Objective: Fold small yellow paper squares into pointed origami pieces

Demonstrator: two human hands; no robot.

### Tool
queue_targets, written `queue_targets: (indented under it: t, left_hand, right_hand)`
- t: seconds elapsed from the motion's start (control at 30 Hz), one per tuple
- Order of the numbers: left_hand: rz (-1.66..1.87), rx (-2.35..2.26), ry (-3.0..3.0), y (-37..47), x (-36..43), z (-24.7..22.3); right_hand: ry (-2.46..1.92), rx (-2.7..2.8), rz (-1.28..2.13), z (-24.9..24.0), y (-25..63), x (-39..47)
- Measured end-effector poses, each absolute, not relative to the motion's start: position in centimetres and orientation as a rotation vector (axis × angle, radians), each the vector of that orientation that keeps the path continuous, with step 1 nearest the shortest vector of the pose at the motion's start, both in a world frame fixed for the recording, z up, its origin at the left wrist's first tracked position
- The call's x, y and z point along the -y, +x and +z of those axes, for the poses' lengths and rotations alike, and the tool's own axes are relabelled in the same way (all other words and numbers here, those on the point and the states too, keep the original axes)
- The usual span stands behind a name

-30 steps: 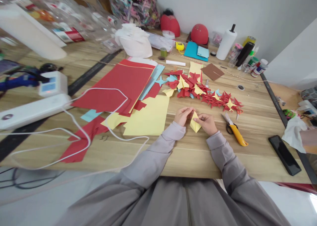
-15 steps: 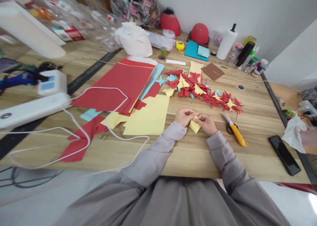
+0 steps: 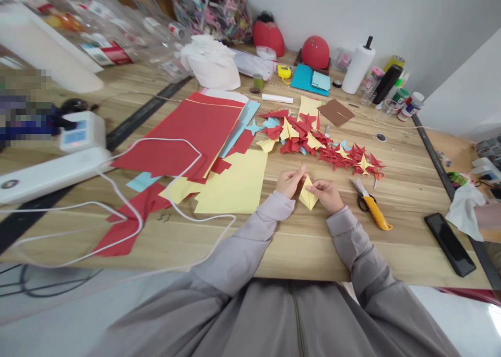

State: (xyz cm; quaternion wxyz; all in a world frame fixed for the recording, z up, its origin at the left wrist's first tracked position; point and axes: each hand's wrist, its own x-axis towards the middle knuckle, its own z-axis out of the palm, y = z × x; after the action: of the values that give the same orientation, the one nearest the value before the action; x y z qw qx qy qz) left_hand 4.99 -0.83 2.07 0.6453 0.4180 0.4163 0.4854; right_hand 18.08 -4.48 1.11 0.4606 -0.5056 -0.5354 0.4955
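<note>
Low over the table's front part is a small piece of folded yellow paper (image 3: 309, 196), diamond-shaped with a crease down its middle. My right hand (image 3: 326, 194) pinches its right side between thumb and fingers. At its upper left edge, my left hand (image 3: 288, 183) is closed, with its thumb pointing up beside the paper's tip; the fingertips behind the edge are partly hidden. Beyond the hands lies a pile of folded red, yellow and blue paper shapes (image 3: 313, 139). To the right of my right hand is a yellow-handled cutter (image 3: 376, 213) with black-handled scissors (image 3: 363, 202) against it.
Red sheets (image 3: 188, 138) and a yellow sheet (image 3: 238, 185) lie to the left, with a white cable (image 3: 203, 218) looped over them. A phone (image 3: 450, 245) rests at the right. Brown paper (image 3: 336, 112), a paper roll (image 3: 358, 69) and a tape measure (image 3: 284, 72) are farther back.
My left fingers have shifted slightly up and left from the paper's top, so more of its upper tip shows. My right hand keeps its pinch.
</note>
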Motion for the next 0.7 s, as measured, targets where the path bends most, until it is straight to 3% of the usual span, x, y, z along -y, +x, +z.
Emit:
queue_targets:
  t: [0.47, 0.7]
  left_hand:
    - [1.13, -0.987, 1.093, 4.82, 1.03, 2.45]
    - [1.049, -0.794, 0.79, 4.89, 0.7, 2.01]
  right_hand:
    - [-1.226, 1.34, 1.238, 1.1, 17.97, 4.56]
    - [-1.226, 1.278, 1.263, 1.01, 18.18, 4.41]
